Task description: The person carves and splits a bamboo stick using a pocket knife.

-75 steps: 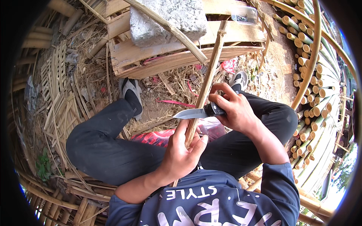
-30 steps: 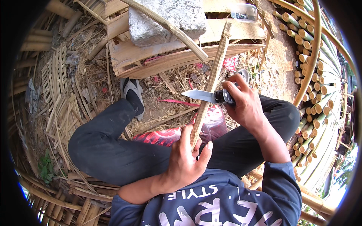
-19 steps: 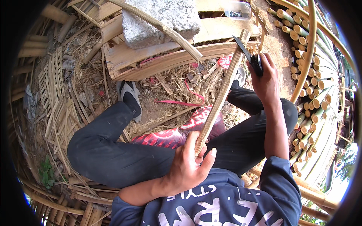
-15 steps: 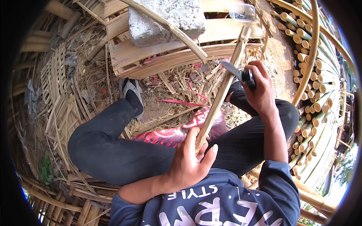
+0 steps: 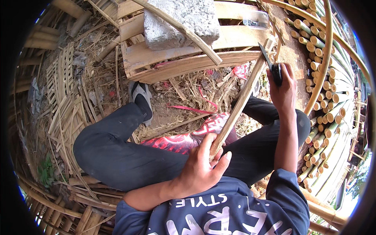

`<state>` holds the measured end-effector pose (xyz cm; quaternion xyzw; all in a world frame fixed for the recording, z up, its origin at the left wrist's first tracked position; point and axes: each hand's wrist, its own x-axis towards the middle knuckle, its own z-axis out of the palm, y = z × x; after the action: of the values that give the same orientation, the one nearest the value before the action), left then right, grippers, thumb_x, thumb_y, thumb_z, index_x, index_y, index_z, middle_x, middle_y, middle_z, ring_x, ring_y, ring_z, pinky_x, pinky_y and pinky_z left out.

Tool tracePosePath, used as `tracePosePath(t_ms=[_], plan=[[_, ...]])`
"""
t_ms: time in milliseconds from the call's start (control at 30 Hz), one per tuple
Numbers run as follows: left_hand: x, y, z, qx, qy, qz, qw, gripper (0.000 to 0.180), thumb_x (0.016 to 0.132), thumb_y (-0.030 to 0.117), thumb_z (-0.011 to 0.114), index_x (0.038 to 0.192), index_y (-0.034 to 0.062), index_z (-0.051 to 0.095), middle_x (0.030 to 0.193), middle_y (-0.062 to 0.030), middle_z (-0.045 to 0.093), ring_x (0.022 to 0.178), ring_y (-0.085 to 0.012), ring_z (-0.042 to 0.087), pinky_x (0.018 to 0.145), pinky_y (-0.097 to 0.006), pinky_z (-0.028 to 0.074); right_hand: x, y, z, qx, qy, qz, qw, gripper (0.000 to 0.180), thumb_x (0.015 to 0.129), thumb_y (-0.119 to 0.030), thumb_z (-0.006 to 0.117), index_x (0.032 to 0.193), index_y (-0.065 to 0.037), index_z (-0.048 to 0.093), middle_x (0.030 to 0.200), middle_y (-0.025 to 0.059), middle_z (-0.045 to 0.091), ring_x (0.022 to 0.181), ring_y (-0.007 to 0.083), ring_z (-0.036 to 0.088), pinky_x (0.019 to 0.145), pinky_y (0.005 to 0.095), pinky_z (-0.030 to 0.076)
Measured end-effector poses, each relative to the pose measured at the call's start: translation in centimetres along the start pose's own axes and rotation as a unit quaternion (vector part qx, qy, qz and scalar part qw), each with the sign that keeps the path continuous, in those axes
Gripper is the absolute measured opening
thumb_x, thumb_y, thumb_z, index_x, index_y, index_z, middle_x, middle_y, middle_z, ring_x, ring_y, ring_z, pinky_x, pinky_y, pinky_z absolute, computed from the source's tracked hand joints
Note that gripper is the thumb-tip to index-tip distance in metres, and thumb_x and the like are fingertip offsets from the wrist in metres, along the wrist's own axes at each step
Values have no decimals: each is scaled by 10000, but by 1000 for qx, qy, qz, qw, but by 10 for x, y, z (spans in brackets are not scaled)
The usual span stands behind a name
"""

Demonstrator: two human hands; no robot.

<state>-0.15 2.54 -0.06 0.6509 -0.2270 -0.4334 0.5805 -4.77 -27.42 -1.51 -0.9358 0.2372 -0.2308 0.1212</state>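
Over there, the left hand [image 5: 201, 166] grips a wooden strip [image 5: 243, 98] low down, while the right hand [image 5: 283, 84] holds a black-handled knife [image 5: 277, 73] near the strip's far end; beyond, a grey block [image 5: 200, 19] rests on the slatted bench [image 5: 243, 37].

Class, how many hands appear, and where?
2: the left hand grips the wooden stick near its lower end; the right hand holds a knife beside the stick's upper end.

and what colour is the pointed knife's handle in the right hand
The knife handle is black; the head view, the only one, shows it best.
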Motion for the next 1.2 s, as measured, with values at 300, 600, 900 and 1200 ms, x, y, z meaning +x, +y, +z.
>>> tracePosePath(t_ms=[300,600,900,1200], plan=[[8,0,-18,-304,-77,-53,948,284,1012,123,571,1236,25,428,843,-71,601,614,-44,504,497,-177,396,1,12,-2,50,102,3,994,246,904,-128,702,1080,29,635,968,161,634,808,310,646,731,384,507],[16,3,-22,-265,-98,-33,959,359,1067,175,508,1367,-19,541,865,-36,604,655,-38,505,523,-184,414,0,21,1,81,125,33,988,219,956,-220,673,1044,-20,661,775,85,601,681,188,581,654,329,475],[26,2,-24,-276,-3,-57,960,286,1061,191,532,1240,-18,610,781,9,585,612,-17,476,507,-182,392,-13,18,-19,392,-96,82,911,288,1042,-246,571,1251,-48,584,642,-56,488,492,2,376,469,179,260],[33,63,-105,-262,170,236,920,305,1077,211,482,1249,-27,561,918,-72,594,722,-128,563,655,-278,522,-10,4,-10,465,-75,109,876,211,1057,-167,525,1167,2,587,629,-51,483,473,3,385,435,195,275]])
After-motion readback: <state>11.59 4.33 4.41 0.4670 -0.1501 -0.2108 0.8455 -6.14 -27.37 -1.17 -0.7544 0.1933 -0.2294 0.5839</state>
